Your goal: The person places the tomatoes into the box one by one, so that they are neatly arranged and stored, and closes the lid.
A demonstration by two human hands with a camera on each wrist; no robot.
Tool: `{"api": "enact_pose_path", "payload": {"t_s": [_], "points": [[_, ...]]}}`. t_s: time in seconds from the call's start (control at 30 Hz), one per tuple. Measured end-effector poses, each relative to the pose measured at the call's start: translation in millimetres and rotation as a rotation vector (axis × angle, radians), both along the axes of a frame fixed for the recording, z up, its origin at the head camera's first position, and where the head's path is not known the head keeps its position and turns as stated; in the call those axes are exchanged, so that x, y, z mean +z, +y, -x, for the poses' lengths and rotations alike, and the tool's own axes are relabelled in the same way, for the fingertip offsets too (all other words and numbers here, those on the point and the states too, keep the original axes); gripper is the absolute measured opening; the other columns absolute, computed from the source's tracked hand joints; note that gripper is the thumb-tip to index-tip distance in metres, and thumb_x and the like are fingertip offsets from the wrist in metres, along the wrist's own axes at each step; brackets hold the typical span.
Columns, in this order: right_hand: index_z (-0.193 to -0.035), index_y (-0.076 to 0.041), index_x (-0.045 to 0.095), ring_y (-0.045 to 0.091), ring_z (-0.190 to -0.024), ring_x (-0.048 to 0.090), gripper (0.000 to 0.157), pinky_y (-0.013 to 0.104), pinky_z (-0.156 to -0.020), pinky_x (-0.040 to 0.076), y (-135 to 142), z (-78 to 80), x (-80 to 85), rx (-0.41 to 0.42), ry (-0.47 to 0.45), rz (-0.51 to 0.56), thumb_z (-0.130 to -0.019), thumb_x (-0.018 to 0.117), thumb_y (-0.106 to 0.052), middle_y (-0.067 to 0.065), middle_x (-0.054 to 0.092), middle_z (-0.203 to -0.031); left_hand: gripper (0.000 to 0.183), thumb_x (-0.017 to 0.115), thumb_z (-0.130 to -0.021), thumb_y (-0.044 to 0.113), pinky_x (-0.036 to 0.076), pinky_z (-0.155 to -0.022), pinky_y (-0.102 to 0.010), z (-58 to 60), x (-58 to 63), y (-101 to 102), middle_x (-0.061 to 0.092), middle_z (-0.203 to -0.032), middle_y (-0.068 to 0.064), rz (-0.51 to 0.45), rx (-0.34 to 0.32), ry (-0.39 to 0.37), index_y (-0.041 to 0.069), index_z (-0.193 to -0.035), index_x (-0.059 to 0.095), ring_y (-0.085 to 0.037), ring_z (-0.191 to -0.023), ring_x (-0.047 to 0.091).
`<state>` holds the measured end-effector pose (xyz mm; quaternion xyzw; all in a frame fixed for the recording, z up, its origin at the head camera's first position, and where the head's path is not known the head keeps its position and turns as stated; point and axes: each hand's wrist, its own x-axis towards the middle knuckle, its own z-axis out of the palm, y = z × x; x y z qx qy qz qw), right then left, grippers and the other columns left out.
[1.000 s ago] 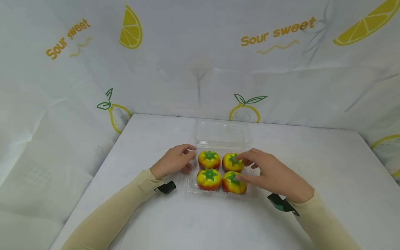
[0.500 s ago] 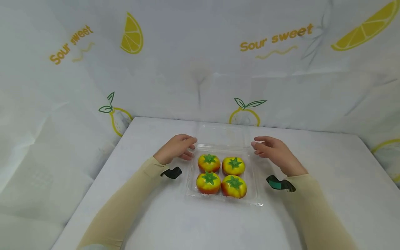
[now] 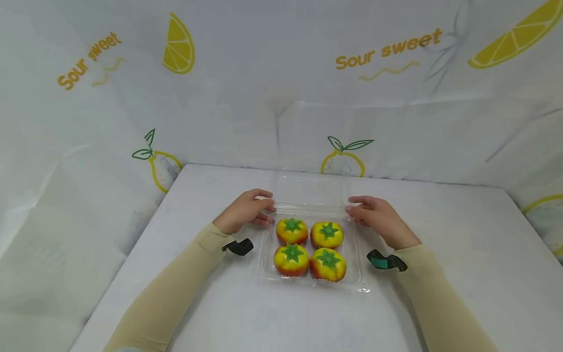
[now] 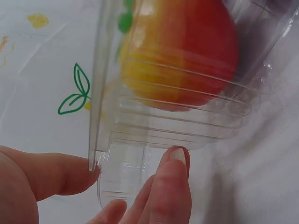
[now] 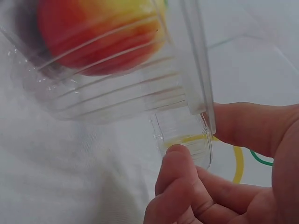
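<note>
A clear hinged plastic container lies on the table with its lid folded back away from me. Inside sit several yellow-red, persimmon-like fruits with green star-shaped tops, arranged in two rows. My left hand is at the left end of the hinge. In the left wrist view its thumb meets the rim, and the fingers are bent loosely beside the lid. At the right end my right hand mirrors this, thumb at the rim and fingers spread apart from it beside the lid.
The white-covered table ends at a white backdrop printed with lemons and "Sour sweet" lettering. A dark strap end sticks out at the left wrist, and another strap at the right.
My right hand has left the fruits and moved back and out to the hinge's right end. My left hand has shifted slightly back along the left side. Both hands now sit at the hinge.
</note>
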<state>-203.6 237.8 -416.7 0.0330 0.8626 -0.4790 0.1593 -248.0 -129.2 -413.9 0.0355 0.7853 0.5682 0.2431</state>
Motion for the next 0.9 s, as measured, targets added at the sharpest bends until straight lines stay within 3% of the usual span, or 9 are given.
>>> {"api": "enact_pose_path", "payload": {"t_s": [0.27,0.4,0.53,0.6,0.73,0.9], "points": [[-0.159,-0.015,0.053,0.029,-0.11,0.057,0.061,0.036,-0.1,0.052,0.2,-3.6,7.9,-0.03,0.048,-0.004,-0.108,0.062,-0.047,0.015,0.066,-0.126,0.047,0.067,-0.106,0.024,0.067,-0.09,-0.034,-2.1,9.7,-1.9,0.072,-0.128,-0.021,0.006,0.022,0.036,0.006,-0.146,0.052,-0.027,-0.1,0.08],[-0.159,-0.018,0.052,0.03,-0.109,0.056,0.061,0.038,-0.101,0.051,-0.4,-5.6,14.5,-0.06,0.068,-0.005,-0.108,0.061,-0.048,0.014,0.064,-0.119,0.039,0.069,-0.104,0.024,0.064,-0.095,-0.035,-3.3,13.3,-3.9,0.071,-0.127,-0.019,0.091,0.03,0.14,0.008,-0.138,0.058,-0.03,-0.105,0.074],[-0.16,-0.018,0.052,0.032,-0.112,0.061,0.06,0.037,-0.104,0.054,0.2,-6.2,18.9,-0.059,0.083,0.02,-0.109,0.058,-0.05,0.015,0.067,-0.12,0.035,0.071,-0.103,0.027,0.057,-0.088,-0.032,-3.2,15.0,-5.9,0.071,-0.117,-0.016,0.171,0.045,0.224,0.012,-0.134,0.063,-0.028,-0.097,0.066],[-0.16,-0.018,0.051,0.032,-0.114,0.063,0.06,0.033,-0.103,0.055,1.0,-6.8,20.7,-0.049,0.092,0.034,-0.11,0.057,-0.05,0.017,0.071,-0.122,0.035,0.07,-0.104,0.028,0.056,-0.085,-0.029,-3.2,16.3,-5.8,0.071,-0.114,-0.017,0.152,0.059,0.223,0.011,-0.134,0.064,-0.027,-0.094,0.066],[-0.162,-0.022,0.049,0.032,-0.124,0.066,0.059,0.032,-0.104,0.054,2.7,-8.0,23.8,-0.029,0.113,0.051,-0.111,0.056,-0.049,0.017,0.074,-0.13,0.039,0.062,-0.109,0.028,0.064,-0.087,-0.027,-2.1,19.3,-4.3,0.074,-0.113,-0.018,0.026,0.101,0.165,0.004,-0.14,0.063,-0.029,-0.097,0.074],[-0.165,-0.03,0.045,0.034,-0.136,0.061,0.061,0.047,-0.117,0.05,6.0,-8.6,27.2,-0.019,0.143,0.063,-0.11,0.052,-0.057,0.017,0.072,-0.139,0.049,0.053,-0.114,0.034,0.065,-0.098,-0.035,-0.9,23.9,-3.3,0.074,-0.12,-0.018,-0.074,0.126,0.143,0.0,-0.148,0.059,-0.033,-0.111,0.076]]}}
